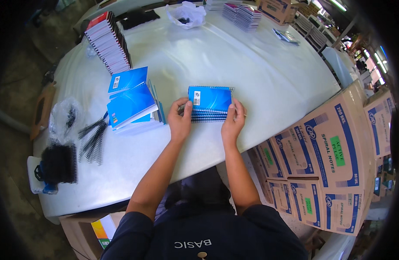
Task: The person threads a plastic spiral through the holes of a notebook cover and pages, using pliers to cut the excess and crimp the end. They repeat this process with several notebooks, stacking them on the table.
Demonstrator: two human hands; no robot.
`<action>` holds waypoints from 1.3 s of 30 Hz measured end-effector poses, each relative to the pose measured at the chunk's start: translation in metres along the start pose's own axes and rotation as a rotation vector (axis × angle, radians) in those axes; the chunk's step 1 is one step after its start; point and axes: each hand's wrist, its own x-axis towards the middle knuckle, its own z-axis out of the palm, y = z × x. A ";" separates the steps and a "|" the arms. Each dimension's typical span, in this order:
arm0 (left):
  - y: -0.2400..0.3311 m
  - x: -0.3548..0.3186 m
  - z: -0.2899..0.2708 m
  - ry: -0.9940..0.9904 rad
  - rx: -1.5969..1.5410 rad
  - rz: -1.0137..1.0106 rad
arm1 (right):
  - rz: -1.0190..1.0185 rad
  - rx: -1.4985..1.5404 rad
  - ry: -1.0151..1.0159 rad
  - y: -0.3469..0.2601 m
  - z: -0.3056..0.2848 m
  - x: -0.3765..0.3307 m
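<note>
A small stack of blue spiral notebooks [210, 99] lies on the table in front of me, wire coils showing along the edges. My left hand [181, 118] grips the stack's left side, thumb against the cover edge. On the opposite side, my right hand [234, 121] closes its fingers on the stack's right edge. To the left sits a pile of blue-covered notebooks [132, 104], some tilted, with white pages showing. Loose black binding coils [93, 136] lie just beyond that pile.
A tall notebook stack [108, 43] leans at the far left. Black coil bundles [60, 162] and a clear plastic bag [64, 117] lie near the left edge. A white plastic bag [187, 15] and more notebook stacks [243, 17] are at the back. Cardboard cartons [316, 147] rise at right.
</note>
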 end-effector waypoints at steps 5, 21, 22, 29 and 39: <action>-0.008 -0.001 -0.003 0.085 0.036 0.062 | 0.160 0.171 -0.086 -0.005 0.017 0.007; 0.003 -0.018 0.020 0.149 -0.040 0.019 | 0.223 0.236 0.047 0.005 0.015 -0.002; 0.006 -0.019 0.022 0.139 -0.051 0.018 | 0.215 0.246 0.051 0.003 0.013 0.000; 0.061 -0.046 -0.017 0.157 0.228 0.624 | 0.064 0.095 0.047 0.001 0.016 -0.004; 0.111 -0.039 -0.156 0.010 1.322 0.580 | 0.193 0.518 -0.410 -0.075 -0.010 -0.086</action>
